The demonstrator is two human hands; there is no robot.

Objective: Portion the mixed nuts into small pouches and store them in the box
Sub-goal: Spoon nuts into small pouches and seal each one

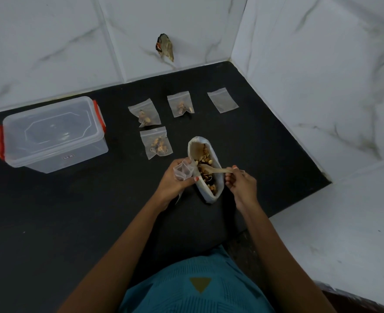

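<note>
Head view, and you're mid-scoop. Your right hand (241,184) has fingers and thumb curled in a pinch on the handle of the pale spoon (218,170), whose bowl is down among the mixed nuts (205,154). Those sit in the open white bag (194,145), which stands on the black counter (73,211) right between your hands.

At nine o'clock of the bag, your left hand (173,181) is curled round an empty small pouch (183,170). The pouch looks bunched, and I can't tell whether its mouth is parted.

To do this well, lift a modest, level spoonful, since a heaped one looks likely to spill on the short crossing. Spread the pouch mouth wide with thumb and forefinger first, and hold it touching the bag's rim so any stray nut drops back in. Tip the spoon slowly — and match the fill of the finished ones.

Those finished ones give you the measure. One filled pouch (156,143) lies at ten o'clock of the bag, a second filled pouch (144,115) is further out at eleven, and a third filled pouch (180,104) is at about half past eleven. A spare flat pouch (223,100) waits just past twelve.

The clear box (53,134) sits well apart at nine to ten o'clock, its lid apparently on with the red clips — it will want opening before anything is stored.
</note>
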